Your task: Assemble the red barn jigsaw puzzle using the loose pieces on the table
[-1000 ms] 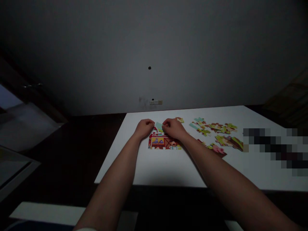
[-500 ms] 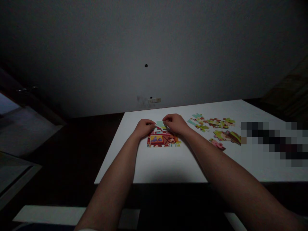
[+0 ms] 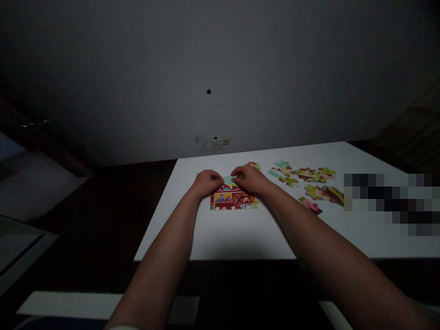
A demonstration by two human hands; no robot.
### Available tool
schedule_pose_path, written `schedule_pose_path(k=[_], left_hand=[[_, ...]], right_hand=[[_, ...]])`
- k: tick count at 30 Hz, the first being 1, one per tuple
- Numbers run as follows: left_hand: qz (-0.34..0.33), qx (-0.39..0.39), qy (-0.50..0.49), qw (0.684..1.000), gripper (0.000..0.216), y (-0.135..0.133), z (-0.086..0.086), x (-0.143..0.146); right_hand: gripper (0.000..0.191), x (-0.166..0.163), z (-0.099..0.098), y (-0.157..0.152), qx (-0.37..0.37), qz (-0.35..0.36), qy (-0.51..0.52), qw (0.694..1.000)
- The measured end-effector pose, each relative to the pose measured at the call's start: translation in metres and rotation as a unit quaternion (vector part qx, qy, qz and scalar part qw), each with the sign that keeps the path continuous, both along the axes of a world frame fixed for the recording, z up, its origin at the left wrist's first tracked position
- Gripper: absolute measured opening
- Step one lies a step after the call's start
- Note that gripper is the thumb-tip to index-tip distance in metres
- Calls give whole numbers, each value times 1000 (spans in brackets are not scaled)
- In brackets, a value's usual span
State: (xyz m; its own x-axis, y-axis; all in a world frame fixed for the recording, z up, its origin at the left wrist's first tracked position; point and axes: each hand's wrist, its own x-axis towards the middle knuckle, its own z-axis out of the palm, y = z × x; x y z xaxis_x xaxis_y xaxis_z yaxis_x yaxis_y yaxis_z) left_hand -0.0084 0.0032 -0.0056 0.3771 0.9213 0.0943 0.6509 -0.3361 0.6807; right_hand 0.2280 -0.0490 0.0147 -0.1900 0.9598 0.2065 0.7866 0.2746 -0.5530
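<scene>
A pale teal jigsaw piece point(image 3: 228, 181) lies at the top edge of an assembled puzzle section point(image 3: 233, 200) showing a red barn picture. My left hand point(image 3: 207, 182) presses in from the left, its fingertips on the teal piece. My right hand point(image 3: 250, 178) comes in from the right, with its fingers on the same piece. Both hands partly hide the piece and the section's upper edge.
Several loose puzzle pieces point(image 3: 302, 174) lie in scattered clusters to the right on a white table point(image 3: 240, 240). A pink-patterned piece point(image 3: 311, 206) sits nearer the front. The table's front edge runs below my forearms, and a pixelated patch point(image 3: 388, 204) covers the right side.
The teal piece has come down from a tilted position onto the top edge of the assembled section. My right hand has shifted slightly toward it, and the view has tilted a little.
</scene>
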Motion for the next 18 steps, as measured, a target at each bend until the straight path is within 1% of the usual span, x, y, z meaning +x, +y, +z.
schedule_pose_path(k=[7,13,16,18], left_hand=[[10,31,39,999,34,-6,7,2],[10,24,39,999,39,-8,9,3],[8,24,34,999,31,-9,9,3],[9,9,22,1000,25,-9,8,3]], right_hand=[[18,-1,5,-5,39,11,-82,996],[17,-3,8,-6,33,18,-100,994],[33,-2,10,-5,29,16,-109,994],[38,0,11,-4,28,12,-111,993]])
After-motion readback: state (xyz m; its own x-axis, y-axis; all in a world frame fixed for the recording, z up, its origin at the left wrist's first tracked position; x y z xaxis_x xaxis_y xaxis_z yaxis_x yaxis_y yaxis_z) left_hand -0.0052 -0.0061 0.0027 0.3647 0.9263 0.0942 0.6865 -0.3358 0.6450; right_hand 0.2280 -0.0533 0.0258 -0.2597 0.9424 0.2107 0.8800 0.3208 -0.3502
